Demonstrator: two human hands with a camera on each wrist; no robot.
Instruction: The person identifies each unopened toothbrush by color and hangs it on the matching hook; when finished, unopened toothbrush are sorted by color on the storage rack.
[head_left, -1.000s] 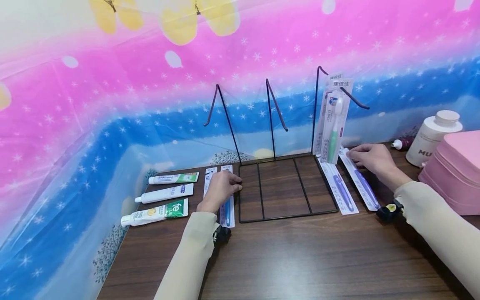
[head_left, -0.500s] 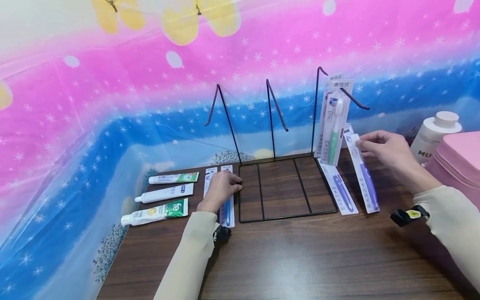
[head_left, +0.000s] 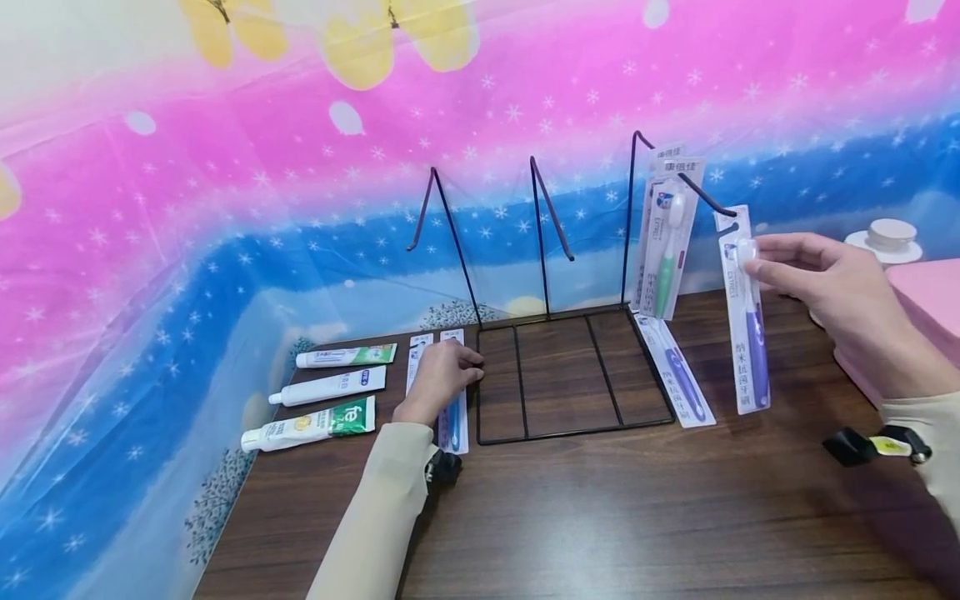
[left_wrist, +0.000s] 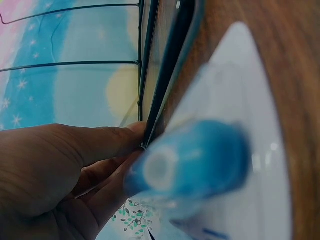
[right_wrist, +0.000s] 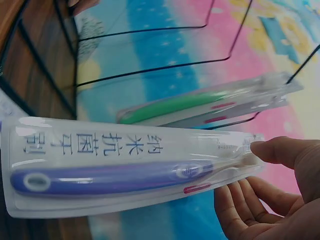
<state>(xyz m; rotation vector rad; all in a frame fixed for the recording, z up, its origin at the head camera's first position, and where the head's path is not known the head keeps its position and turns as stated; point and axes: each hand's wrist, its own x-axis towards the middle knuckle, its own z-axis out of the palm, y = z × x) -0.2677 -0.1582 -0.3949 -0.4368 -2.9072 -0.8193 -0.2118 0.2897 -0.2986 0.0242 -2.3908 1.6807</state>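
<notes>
My right hand [head_left: 840, 292] pinches a packaged purple toothbrush [head_left: 756, 358] near the brush head and holds it upright off the table. The pack's top meets the tip of the right hook [head_left: 705, 193] in the head view; whether the hook passes through its slot, I cannot tell. On that hook hang green-handled toothbrush packs [head_left: 663, 283]. My left hand [head_left: 438, 379] pinches the left edge of the black wire rack [head_left: 577, 432] between thumb and fingers. Beneath this hand lies a blue toothbrush pack [left_wrist: 200, 155], partly covered.
Another purple toothbrush pack [head_left: 684, 379] lies right of the rack. Several toothpaste tubes, one green and white [head_left: 311, 423], lie at the left. A white bottle [head_left: 888, 237] and a pink case [head_left: 930, 300] stand at the right. The middle hook [head_left: 551, 208] bears no pack.
My right hand has lifted the purple toothbrush pack off the table, moving it up, right and toward me, to the hook's tip. My left hand stays on the rack.
</notes>
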